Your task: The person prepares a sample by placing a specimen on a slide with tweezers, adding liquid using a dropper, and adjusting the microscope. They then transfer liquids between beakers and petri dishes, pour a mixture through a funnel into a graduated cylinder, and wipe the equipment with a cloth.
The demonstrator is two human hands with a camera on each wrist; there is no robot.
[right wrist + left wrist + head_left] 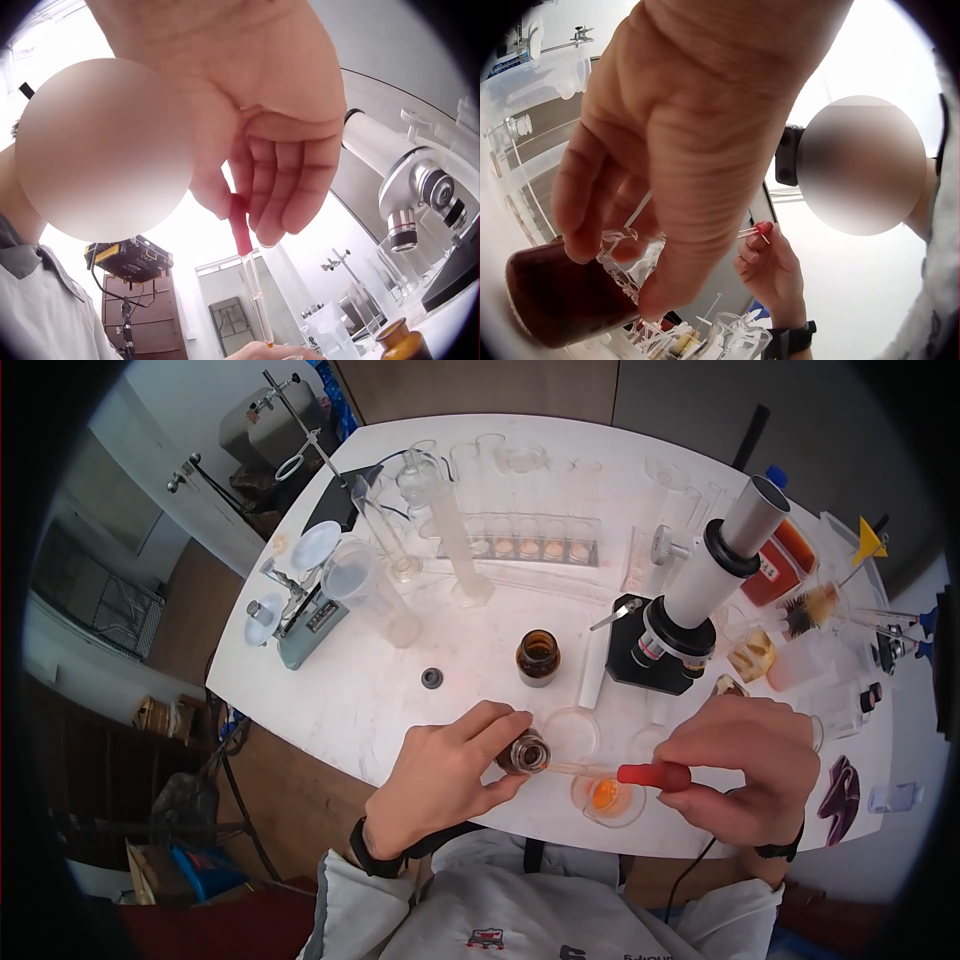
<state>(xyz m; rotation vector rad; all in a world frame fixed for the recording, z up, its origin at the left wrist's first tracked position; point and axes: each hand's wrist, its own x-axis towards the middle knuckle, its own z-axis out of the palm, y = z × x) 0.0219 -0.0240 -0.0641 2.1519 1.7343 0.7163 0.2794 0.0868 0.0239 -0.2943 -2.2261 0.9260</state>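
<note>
With fingers and thumb, my left hand (440, 772) grips a small brown glass bottle (514, 756) by its neck end, its open mouth facing right in the head view. Dark contents show through the bottle's wall in the left wrist view. My right hand (750, 762) pinches the red rubber bulb (655, 775) of a glass dropper (259, 300). The dropper's tube lies nearly level in the head view, its tip end at the bottle's mouth. Beneath the tube is a clear round dish (638, 812) holding an orange substance (607, 794).
A second, open brown bottle (538, 658) and a black cap (432, 678) stand farther back. Right of them is a microscope (690, 600). Glass cylinders (460, 550), a small balance (310, 622) and a strip of sample dishes (530, 550) occupy the back and left.
</note>
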